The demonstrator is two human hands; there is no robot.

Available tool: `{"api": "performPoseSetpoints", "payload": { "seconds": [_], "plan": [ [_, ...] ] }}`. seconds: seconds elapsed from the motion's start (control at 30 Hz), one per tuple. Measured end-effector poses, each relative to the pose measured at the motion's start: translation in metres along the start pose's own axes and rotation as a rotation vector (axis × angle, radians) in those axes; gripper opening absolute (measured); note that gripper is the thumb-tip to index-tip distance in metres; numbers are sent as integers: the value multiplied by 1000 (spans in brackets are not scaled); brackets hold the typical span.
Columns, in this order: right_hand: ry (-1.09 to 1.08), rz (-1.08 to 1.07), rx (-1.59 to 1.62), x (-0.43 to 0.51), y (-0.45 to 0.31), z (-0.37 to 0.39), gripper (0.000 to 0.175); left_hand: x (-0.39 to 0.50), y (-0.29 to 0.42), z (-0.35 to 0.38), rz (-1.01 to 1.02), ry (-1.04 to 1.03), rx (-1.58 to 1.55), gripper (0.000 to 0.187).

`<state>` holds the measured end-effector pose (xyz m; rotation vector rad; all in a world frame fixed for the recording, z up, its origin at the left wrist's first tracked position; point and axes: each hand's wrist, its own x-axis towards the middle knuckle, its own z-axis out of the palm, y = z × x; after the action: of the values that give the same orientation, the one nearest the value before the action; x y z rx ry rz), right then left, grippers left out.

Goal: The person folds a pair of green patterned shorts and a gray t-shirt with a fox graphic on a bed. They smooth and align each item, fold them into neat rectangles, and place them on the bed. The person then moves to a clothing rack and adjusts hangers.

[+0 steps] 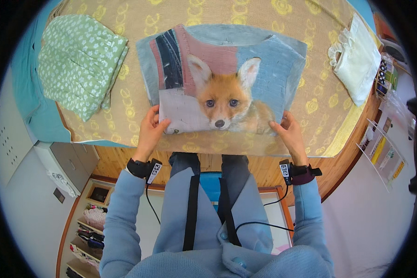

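Observation:
Before me a knit top printed with a fox (226,93) lies folded on a bed covered by a tan and yellow patterned blanket (226,144). Pink, navy and blue patches surround the fox, and grey cloth shows along the neckline and sides. My left hand (151,125) pinches the top's near left corner, thumb above and fingers at the edge. At the near right corner, my right hand (290,130) grips the fabric the same way. The fingers under the cloth are partly hidden.
A green floral garment (81,64) lies folded on the left of the bed. On the right rests a white garment (359,64) with a ruffled edge. A wire rack (382,153) stands beyond the right side. Black cables (264,224) run from my wrist devices.

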<state>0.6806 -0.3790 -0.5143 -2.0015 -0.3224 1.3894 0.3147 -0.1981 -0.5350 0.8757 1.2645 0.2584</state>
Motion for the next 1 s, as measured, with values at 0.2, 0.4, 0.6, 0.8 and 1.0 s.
{"api": "performPoseSetpoints", "payload": {
  "seconds": [0.2,0.4,0.6,0.8,1.0],
  "plan": [
    [33,-103,-214,16,6,0,21,14,3,-15,101,46,416,38],
    [269,-605,-660,13,-74,-19,17,4,95,25,815,372,847,26],
    [203,-1156,-819,58,-150,39,23,86,151,108,1156,75,856,20],
    [140,-1039,-873,88,-156,79,28,122,137,120,1073,-57,970,22],
    [75,-955,-959,100,-161,78,18,129,143,116,1016,-127,955,24]
  ]
}}
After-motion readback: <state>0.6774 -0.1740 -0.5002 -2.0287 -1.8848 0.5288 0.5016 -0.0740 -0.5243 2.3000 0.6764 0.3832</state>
